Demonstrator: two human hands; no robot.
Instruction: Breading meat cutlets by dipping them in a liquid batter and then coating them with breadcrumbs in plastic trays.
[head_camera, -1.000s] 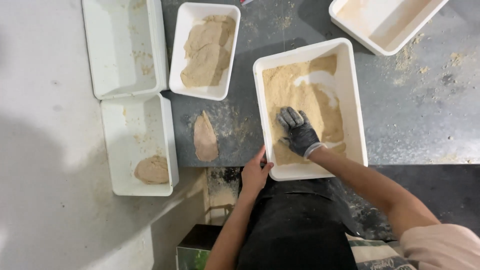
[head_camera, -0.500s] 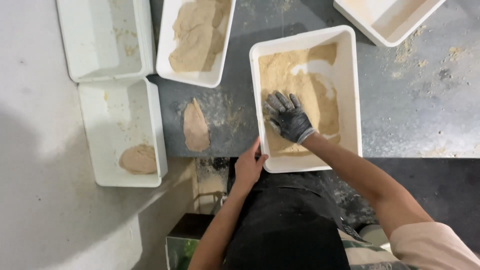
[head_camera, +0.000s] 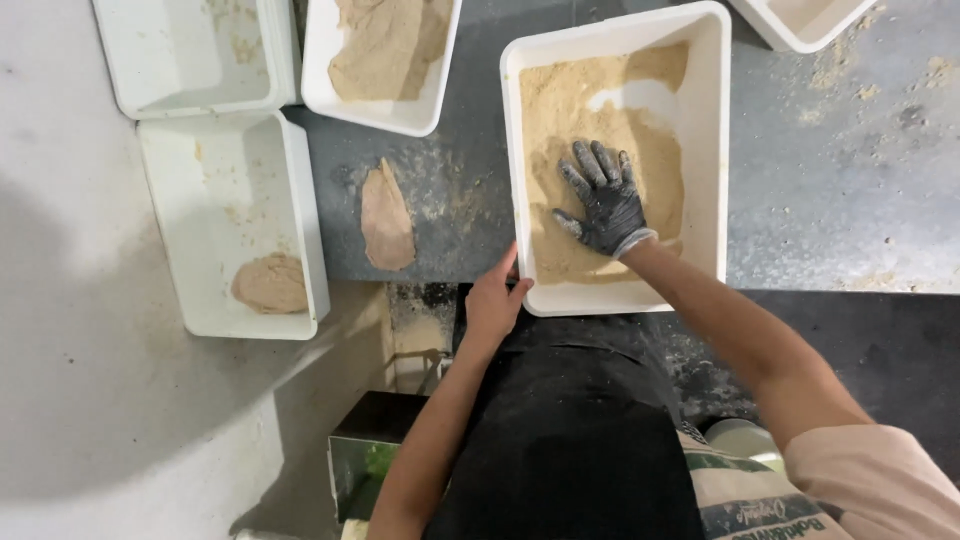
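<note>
Our right hand (head_camera: 603, 203), in a dark glove, lies flat with fingers spread, pressed into the crumbs (head_camera: 600, 120) inside the white tray (head_camera: 715, 150), gripping nothing. Our bare left hand (head_camera: 495, 300) is clamped on that tray's near left corner, at the near edge of the grey surface (head_camera: 840, 180). A raw cutlet (head_camera: 386, 215) lies on the surface left of the tray, long axis running away from us, nearer our left hand.

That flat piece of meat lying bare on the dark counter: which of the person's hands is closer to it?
Left. The bare left hand grips the near corner of the crumb tray, just right of the meat piece. The gloved right hand lies pressed in the crumbs, farther right.
</note>
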